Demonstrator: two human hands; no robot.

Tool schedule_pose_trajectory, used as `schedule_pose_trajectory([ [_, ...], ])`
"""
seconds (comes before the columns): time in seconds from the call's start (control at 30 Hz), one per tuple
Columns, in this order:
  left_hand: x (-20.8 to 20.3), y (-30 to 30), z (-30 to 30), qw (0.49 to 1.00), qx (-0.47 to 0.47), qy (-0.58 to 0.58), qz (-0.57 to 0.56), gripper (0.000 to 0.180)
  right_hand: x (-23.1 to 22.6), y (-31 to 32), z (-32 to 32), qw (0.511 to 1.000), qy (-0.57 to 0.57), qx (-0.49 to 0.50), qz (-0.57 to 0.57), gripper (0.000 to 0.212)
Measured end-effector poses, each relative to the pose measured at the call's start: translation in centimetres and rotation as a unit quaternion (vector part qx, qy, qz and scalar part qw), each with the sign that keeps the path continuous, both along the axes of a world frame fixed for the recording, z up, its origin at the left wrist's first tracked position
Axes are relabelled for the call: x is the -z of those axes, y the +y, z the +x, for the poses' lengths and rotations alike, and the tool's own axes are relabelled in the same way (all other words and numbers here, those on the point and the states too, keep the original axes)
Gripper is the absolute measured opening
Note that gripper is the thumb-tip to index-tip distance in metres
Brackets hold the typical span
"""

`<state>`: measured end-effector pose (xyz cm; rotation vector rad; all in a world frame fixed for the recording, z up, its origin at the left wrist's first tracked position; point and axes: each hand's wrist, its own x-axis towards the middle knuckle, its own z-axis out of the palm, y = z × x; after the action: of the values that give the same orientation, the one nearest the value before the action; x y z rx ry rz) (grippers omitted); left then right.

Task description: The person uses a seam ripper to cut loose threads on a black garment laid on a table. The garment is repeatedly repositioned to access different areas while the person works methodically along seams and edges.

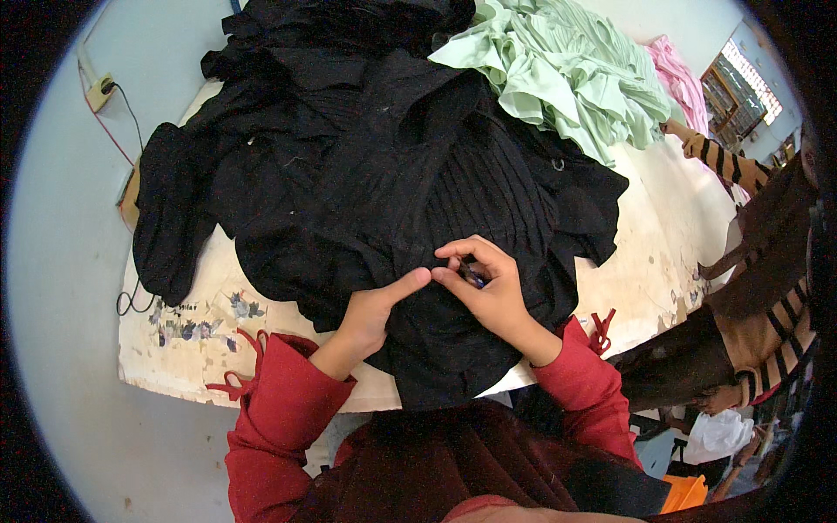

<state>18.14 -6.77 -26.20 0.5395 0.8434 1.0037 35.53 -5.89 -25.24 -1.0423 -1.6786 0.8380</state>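
Observation:
A large heap of black pleated cloth (pixel 349 183) spreads over the table, and its near end hangs past the front edge. My left hand (pixel 368 315) grips the cloth at the near side; the thumb lies on top, pointing right, and the fingers are hidden beneath the fabric. Just to the right, my right hand (pixel 499 292) is curled, with its thumb and forefinger almost meeting the left thumb's tip. Inside its curled fingers sits a small dark tool (pixel 472 275) with a bluish sheen, mostly covered, so its kind is unclear.
Pale green cloth (pixel 567 70) is piled at the back right, with pink cloth (pixel 678 78) beyond it. A person in a striped sleeve (pixel 724 161) stands along the right side. The worn table (pixel 200 340) meets a wall with a socket and cable (pixel 103 91) at left.

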Motion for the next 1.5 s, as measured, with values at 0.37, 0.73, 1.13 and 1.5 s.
schedule_pose_trajectory([
  [0.37, -1.1, -0.3, 0.0, 1.000, 0.011, -0.005, -0.008, 0.039, -1.8, 0.3, 1.8, 1.000, 0.001, -0.001, 0.003, 0.030],
  [0.73, 0.3, -0.1, -0.1, 0.994, -0.016, -0.104, -0.020, 0.033, -1.2, -2.4, 0.4, 0.998, -0.024, -0.005, -0.059, 0.030],
  [1.13, 0.2, -0.2, 0.1, 0.996, -0.018, -0.090, -0.010, 0.035, -5.1, 0.6, 1.5, 0.997, -0.077, -0.012, -0.031, 0.038],
  [1.5, 0.2, 0.0, 0.1, 0.995, -0.010, -0.088, -0.036, 0.034, -2.7, 0.0, 1.9, 0.999, -0.021, 0.020, -0.032, 0.028],
])
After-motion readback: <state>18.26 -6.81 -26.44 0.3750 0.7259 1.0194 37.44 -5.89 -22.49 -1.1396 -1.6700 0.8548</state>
